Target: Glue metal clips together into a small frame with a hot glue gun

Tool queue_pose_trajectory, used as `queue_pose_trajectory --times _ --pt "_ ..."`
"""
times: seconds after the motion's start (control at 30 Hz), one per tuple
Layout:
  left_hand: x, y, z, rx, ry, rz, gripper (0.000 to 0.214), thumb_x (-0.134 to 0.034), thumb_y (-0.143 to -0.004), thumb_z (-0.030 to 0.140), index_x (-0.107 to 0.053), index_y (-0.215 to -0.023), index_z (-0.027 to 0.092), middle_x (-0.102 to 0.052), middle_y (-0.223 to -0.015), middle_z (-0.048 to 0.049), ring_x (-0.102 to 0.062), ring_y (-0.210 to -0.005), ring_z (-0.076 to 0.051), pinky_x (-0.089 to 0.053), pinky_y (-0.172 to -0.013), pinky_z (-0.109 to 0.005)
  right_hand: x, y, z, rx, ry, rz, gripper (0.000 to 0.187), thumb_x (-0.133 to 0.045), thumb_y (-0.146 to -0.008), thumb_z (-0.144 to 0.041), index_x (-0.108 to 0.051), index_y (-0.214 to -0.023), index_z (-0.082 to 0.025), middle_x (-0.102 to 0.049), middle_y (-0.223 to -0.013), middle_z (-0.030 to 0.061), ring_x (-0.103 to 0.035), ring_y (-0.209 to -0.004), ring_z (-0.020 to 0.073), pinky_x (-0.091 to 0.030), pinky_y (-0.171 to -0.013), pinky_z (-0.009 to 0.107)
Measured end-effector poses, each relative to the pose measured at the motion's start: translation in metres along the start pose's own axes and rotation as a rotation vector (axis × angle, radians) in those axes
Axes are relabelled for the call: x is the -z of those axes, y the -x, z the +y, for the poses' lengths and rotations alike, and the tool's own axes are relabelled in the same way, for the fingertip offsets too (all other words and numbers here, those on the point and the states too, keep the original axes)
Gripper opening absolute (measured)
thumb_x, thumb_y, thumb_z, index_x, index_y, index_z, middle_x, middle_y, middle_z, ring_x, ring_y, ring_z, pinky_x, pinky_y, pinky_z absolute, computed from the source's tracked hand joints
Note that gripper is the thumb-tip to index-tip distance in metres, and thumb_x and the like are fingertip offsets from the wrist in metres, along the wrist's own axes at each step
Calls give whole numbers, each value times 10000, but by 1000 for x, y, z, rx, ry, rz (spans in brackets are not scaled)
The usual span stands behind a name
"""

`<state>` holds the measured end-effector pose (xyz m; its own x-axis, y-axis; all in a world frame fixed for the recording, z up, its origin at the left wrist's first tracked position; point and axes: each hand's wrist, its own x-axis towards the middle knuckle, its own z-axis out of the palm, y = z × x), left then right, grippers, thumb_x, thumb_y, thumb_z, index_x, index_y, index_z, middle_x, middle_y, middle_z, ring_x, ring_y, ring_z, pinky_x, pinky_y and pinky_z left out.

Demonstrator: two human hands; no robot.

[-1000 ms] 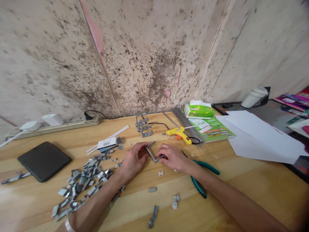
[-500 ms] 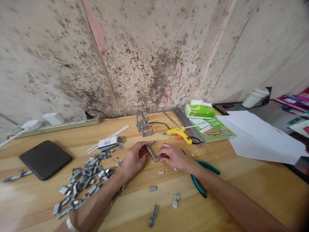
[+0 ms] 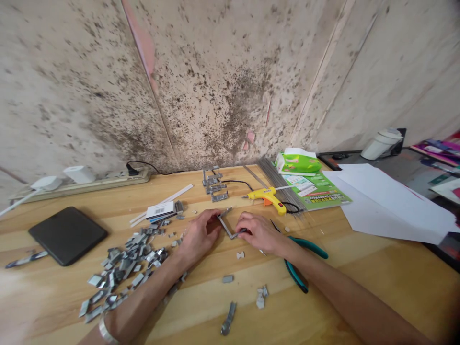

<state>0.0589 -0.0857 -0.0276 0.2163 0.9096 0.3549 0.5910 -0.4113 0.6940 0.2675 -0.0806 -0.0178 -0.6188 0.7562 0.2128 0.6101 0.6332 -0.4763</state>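
Note:
Between my hands is a thin grey metal strip bent into an angular frame (image 3: 226, 227), lying at or just above the tabletop. My left hand (image 3: 200, 235) pinches its left end with thumb and fingers. At the other end, the fingers of my right hand (image 3: 257, 232) close round the strip and partly hide it. Green-handled pliers (image 3: 296, 277) lie partly beneath my right forearm. A small bow-shaped grey piece (image 3: 240, 255) and a short grey block (image 3: 227, 278) rest on the wood in front of my hands.
A heap of cut metal pieces (image 3: 125, 263) spreads left of my left forearm. Behind my hands stand bent metal frames (image 3: 214, 184) and a yellow glue gun (image 3: 268, 195). Long metal strips (image 3: 278, 179), a green tissue pack (image 3: 298, 162), white paper (image 3: 388, 201) and a black tablet (image 3: 68, 235) lie around.
Almost nothing differs. Both hands keep their grip on the bent strip, and only a very slight shift of the fingers and the view shows.

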Motion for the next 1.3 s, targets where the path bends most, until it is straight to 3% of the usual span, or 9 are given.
queue_pose_trajectory --times 0.6,0.77,0.87,0.93,1.03,1.1,1.3 --pt "0 2 -3 -39 -10 2 355 -551 -712 121 -571 -1063 163 -659 -1003 -77 -636 -896 -206 -521 -821 -359 4 -1 -3 -43 -56 -19 165 -643 -744 -111 -659 -885 -195 -598 -886 10 -551 -735 124 -407 -662 240" --pt "3 2 -1 -93 -7 29 448 -488 -645 32 -568 -1062 174 -631 -1069 -83 -600 -981 -211 -509 -846 -364 17 2 -5 -56 -117 -29 257 -650 -729 -108 -629 -972 -190 -574 -930 19 -527 -673 102 -420 -661 243" --pt "10 -1 2 -128 -9 86 411 -504 -654 46 -582 -1035 179 -601 -1140 -97 -557 -1062 -231 -493 -858 -379 29 2 -9 -81 -167 35 167 -653 -731 -146 -619 -891 -180 -566 -866 8 -509 -668 104 -404 -638 244" --pt "17 -4 7 -140 -6 170 262 -560 -718 127 -596 -973 177 -600 -1124 -101 -559 -1040 -229 -486 -839 -370 35 1 -12 -99 -219 119 40 -634 -746 -161 -597 -758 -172 -553 -754 -11 -494 -662 109 -382 -617 237" --pt "27 -5 21 -144 3 281 74 -607 -777 247 -604 -783 173 -638 -867 -55 -595 -822 -179 -481 -721 -296 39 0 -17 -121 -361 212 120 -595 -772 -174 -563 -656 -171 -533 -650 -25 -478 -640 107 -358 -585 228" --pt "30 -2 34 -136 34 250 124 -585 -812 261 -615 -727 176 -625 -700 -12 -578 -660 -140 -457 -621 -247 39 0 -22 -154 -521 187 128 -585 -784 -216 -574 -666 -169 -537 -626 -25 -482 -606 102 -362 -561 225" --pt "20 14 64 -142 136 68 180 -504 -872 252 -658 -820 176 -668 -702 -11 -611 -641 -130 -465 -615 -225 41 7 -39 -211 -926 97 266 -574 -799 -393 -592 -690 -152 -563 -620 -11 -524 -567 98 -427 -570 235"
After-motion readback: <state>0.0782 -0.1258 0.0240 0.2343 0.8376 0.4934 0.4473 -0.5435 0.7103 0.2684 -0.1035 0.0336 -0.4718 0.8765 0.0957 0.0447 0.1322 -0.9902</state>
